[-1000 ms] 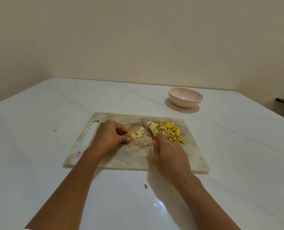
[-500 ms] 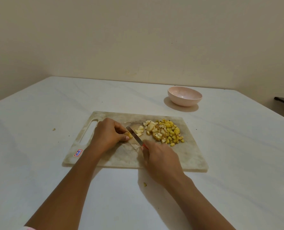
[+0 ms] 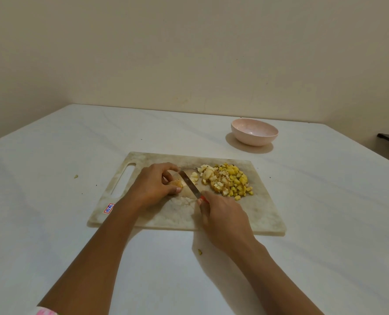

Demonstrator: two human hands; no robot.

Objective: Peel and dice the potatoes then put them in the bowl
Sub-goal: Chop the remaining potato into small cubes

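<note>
1. At the centre of the frame, a pale marbled rectangular cutting board (image 3: 264, 214) lies on the white tabletop (image 3: 52, 223).
2. The left hand (image 3: 153, 186) pinches a small yellowish potato piece (image 3: 176, 183) against the board.
3. The right hand (image 3: 223, 217) grips a red-handled steel knife (image 3: 190, 184), blade beside that piece.
4. A heap of yellow diced potato (image 3: 228, 181) sits right of the blade.
5. A round pale pink bowl (image 3: 254, 132) stands in the upper right, well apart.
</note>
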